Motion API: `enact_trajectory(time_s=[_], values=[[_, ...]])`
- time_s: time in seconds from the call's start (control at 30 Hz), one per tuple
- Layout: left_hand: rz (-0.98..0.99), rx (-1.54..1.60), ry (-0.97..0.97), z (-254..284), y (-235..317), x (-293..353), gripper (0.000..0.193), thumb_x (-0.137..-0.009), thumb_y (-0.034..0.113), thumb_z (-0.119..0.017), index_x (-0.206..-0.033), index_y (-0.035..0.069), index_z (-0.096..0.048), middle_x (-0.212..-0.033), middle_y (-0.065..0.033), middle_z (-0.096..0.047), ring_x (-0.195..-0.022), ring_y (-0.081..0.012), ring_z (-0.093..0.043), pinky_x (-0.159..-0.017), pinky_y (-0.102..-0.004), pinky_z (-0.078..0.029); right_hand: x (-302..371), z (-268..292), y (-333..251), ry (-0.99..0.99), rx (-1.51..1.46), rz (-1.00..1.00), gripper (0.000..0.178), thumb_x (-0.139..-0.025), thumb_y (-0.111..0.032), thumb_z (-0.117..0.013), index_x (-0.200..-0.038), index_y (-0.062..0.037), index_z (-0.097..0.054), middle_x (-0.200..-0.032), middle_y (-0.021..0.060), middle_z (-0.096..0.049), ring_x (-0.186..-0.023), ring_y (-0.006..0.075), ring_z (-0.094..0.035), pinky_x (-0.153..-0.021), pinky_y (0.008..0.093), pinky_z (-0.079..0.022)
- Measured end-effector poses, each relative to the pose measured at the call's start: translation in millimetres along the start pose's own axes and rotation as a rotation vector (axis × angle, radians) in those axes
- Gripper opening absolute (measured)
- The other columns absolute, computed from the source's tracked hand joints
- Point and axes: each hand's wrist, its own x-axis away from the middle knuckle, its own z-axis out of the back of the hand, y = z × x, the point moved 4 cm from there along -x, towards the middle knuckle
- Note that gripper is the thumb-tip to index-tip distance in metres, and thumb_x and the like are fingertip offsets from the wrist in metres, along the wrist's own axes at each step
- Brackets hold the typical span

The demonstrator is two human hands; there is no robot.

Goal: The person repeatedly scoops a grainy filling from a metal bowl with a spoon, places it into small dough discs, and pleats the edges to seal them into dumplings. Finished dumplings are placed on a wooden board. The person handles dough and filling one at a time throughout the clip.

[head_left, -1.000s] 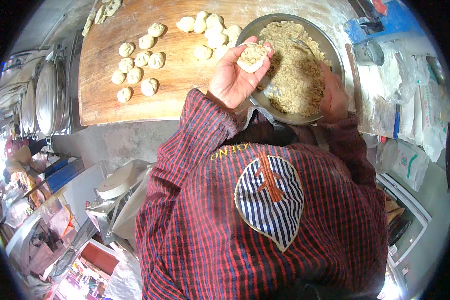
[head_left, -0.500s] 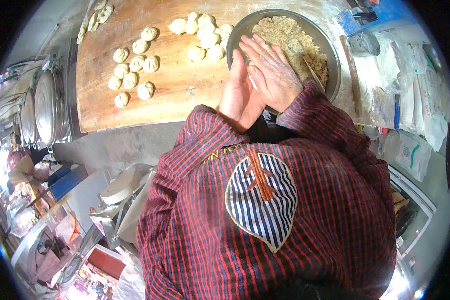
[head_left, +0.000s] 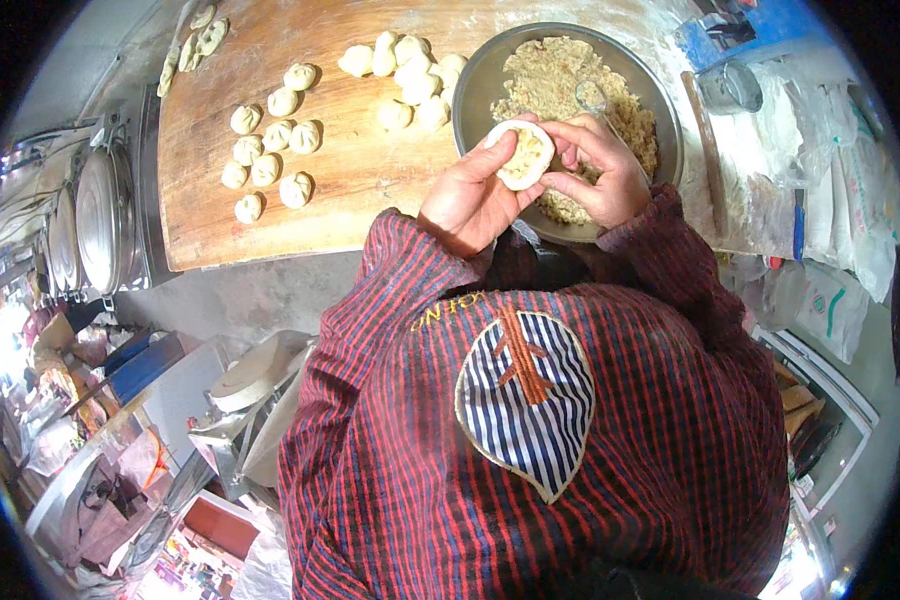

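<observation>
A round dough wrapper (head_left: 544, 170) with some crumbly filling in its middle lies tilted in my left hand (head_left: 465, 205), the thumb pressing over its near side. At its right edge, the thumb and fingers of my right hand (head_left: 615, 180) close in on the rim. Both hands are over the front edge of a large metal bowl (head_left: 467, 88) of pale, crumbly filling (head_left: 550, 65). Left of the bowl sits a cluster of plain dough pieces (head_left: 413, 72). Several pleated buns (head_left: 305, 137) stand farther left on the wooden board (head_left: 360, 185).
A spoon-like utensil (head_left: 592, 96) rests in the filling. Right of the bowl are a wooden stick (head_left: 705, 150), a metal cup (head_left: 735, 88) and plastic bags (head_left: 855, 190). More dough strips (head_left: 205, 40) lie at the far left, and round metal lids (head_left: 102, 220) stand beside the board.
My palms were pressed together over the bowl; now they are apart, and the wrapper with filling shows between them. My right hand has turned and moved to the wrapper's right edge.
</observation>
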Motion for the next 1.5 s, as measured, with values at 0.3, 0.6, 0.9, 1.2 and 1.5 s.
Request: enact_trajectory(time_s=[0.3,0.6,0.9,1.2,1.5], values=[[-0.259,-0.571,0.218,4.3,0.7,4.4,0.033,-0.089,0.008,-0.055,-0.120,0.002,-0.052,-0.104,-0.0092,-0.062,-0.088,-0.0162,-0.062,-0.069,-0.0263,-0.055,6.2,-6.4,-4.3,0.150,-0.067,-0.028,0.030,-0.072,-0.005,-0.072,-0.100,-0.0038,-0.063,-0.081,0.0056,-0.058,-0.067,0.0141,-0.055,-0.061,0.0265,-0.046],[-0.094,-0.924,0.270,1.7,3.5,10.8,0.025,-0.087,-0.001,-0.050,-0.111,-0.002,-0.058,-0.094,-0.0082,-0.064,-0.074,-0.0109,-0.060,-0.060,-0.0216,-0.052,-8.1,-1.2,-30.7,-0.115,0.263,0.383,0.011,-0.077,-0.010,-0.064,-0.086,-0.0054,-0.061,-0.073,0.0075,-0.055,-0.066,0.0239,-0.058,-0.057,0.0329,-0.046],[0.113,-0.627,0.138,0.3,17.1,7.4,0.042,-0.087,0.003,-0.051,-0.127,0.000,-0.041,-0.114,-0.0130,-0.055,-0.101,-0.0211,-0.057,-0.079,-0.0296,-0.053,-10.9,6.2,-17.6,-0.158,0.032,-0.047,0.013,-0.081,-0.015,-0.063,-0.081,-0.0040,-0.056,-0.066,0.0094,-0.055,-0.058,0.0207,-0.055,-0.054,0.0312,-0.042],[0.058,-1.351,0.039,-6.8,18.8,14.4,0.036,-0.084,-0.005,-0.048,-0.121,-0.002,-0.049,-0.097,-0.0056,-0.062,-0.088,-0.0113,-0.057,-0.079,-0.0240,-0.046,-19.5,2.3,-33.2,-0.319,0.222,0.207,0.021,-0.078,-0.022,-0.066,-0.085,-0.0061,-0.054,-0.075,0.0092,-0.057,-0.068,0.0296,-0.059,-0.056,0.0375,-0.046],[0.043,-0.690,0.240,12.7,15.7,9.1,0.041,-0.090,0.008,-0.050,-0.129,0.000,-0.039,-0.108,-0.0109,-0.059,-0.097,-0.0208,-0.060,-0.079,-0.0309,-0.052,-10.6,-0.3,-23.9,-0.145,0.485,0.348,0.018,-0.077,-0.021,-0.064,-0.086,-0.0068,-0.058,-0.071,0.0067,-0.054,-0.062,0.0239,-0.058,-0.051,0.0357,-0.046]])
